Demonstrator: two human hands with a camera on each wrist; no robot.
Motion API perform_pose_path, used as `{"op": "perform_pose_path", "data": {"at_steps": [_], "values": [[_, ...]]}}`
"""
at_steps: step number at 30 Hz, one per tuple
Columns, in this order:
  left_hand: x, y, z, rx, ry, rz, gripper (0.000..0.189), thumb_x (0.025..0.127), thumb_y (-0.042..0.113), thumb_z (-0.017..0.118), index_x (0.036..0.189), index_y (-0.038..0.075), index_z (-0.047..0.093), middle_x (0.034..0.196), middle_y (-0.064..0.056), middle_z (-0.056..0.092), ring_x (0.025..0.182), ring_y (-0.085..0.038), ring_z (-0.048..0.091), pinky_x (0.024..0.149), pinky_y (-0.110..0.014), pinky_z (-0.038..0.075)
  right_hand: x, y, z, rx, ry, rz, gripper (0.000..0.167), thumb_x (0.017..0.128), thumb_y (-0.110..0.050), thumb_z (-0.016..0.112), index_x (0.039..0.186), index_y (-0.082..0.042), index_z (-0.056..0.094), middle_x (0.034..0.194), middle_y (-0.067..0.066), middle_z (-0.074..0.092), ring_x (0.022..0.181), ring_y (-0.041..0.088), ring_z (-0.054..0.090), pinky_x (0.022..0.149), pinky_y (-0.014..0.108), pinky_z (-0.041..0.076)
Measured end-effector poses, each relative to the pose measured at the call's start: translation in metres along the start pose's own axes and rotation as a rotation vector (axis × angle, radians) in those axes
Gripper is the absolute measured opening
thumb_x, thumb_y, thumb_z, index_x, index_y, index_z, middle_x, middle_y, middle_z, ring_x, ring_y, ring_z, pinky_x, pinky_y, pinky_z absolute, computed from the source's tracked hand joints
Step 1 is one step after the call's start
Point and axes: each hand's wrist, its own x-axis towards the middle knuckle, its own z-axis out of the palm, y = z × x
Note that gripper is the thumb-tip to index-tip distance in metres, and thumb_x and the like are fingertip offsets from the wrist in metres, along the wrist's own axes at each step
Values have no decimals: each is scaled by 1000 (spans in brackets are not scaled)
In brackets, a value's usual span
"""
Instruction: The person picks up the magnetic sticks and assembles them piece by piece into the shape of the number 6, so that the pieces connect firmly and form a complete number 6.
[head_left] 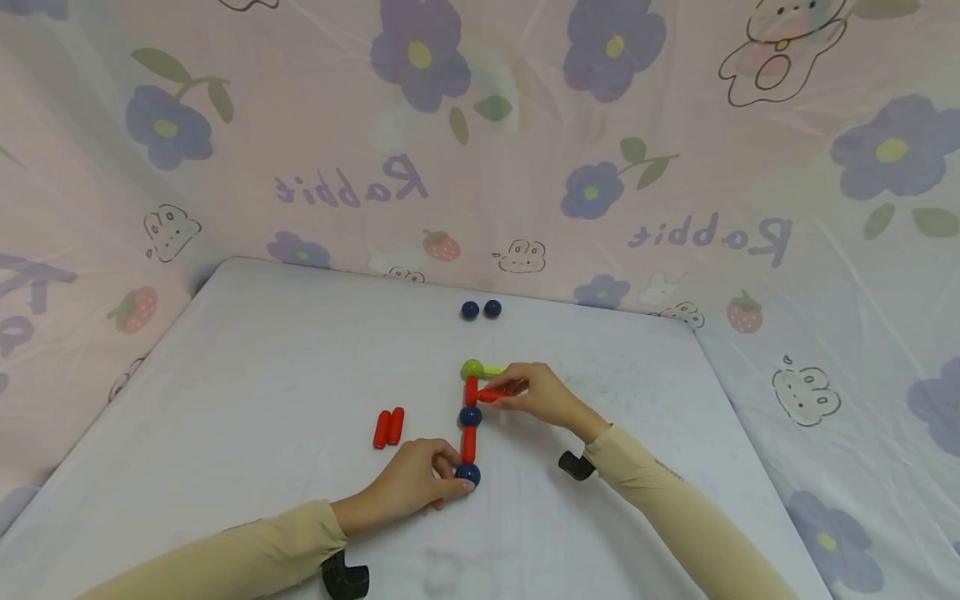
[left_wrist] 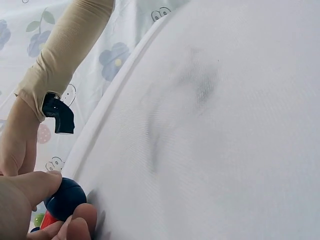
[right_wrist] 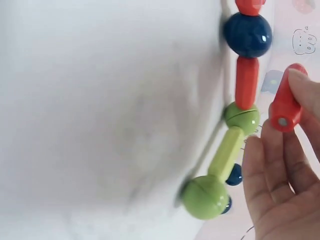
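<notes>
A jointed line of balls and rods lies on the white table: a near blue ball [head_left: 468,474], a red rod [head_left: 468,444], a middle blue ball [head_left: 470,416], another red rod [right_wrist: 246,82] and a green ball [head_left: 472,369]. From there a yellow-green rod [right_wrist: 225,152] runs to a second green ball [right_wrist: 205,197], hidden behind the right hand in the head view. My left hand [head_left: 408,479] pinches the near blue ball between thumb and fingers. My right hand [head_left: 547,393] holds a loose red rod [right_wrist: 286,102], its metal end showing, just beside the line and apart from it.
Two spare red rods [head_left: 388,427] lie side by side left of the line. Farther back, two blue balls [head_left: 481,309] sit near the table's far edge. A patterned curtain [head_left: 480,167] hangs behind. Black camera mounts [head_left: 576,466] stick out below both wrists.
</notes>
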Motion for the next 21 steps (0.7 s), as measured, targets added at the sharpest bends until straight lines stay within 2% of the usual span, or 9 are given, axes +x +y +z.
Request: {"op": "perform_pose_path", "data": {"at_steps": [8,15,21], "values": [[0,1,1,4,-1,-4,36,81,30,82,103,5,67,72,3,63,48,-9,58,44,-22,49,-15,11,6,8,20,40,26,83,-11,78,107,-21,76,101,-1,71,86,14,62,76,23,54],[0,1,1,7,3,1,35,81,30,82,102,5,67,73,3,63,48,-7,58,45,-21,50,-20,19,13,-5,33,29,26,82,-11,79,106,-20,76,101,-1,75,84,10,63,74,20,54],[-1,2,1,19,5,-1,36,81,31,82,102,6,67,74,2,62,49,-8,58,46,-23,50,-23,19,17,29,20,18,26,81,-10,80,106,-17,77,101,1,76,84,8,64,73,19,54]]}}
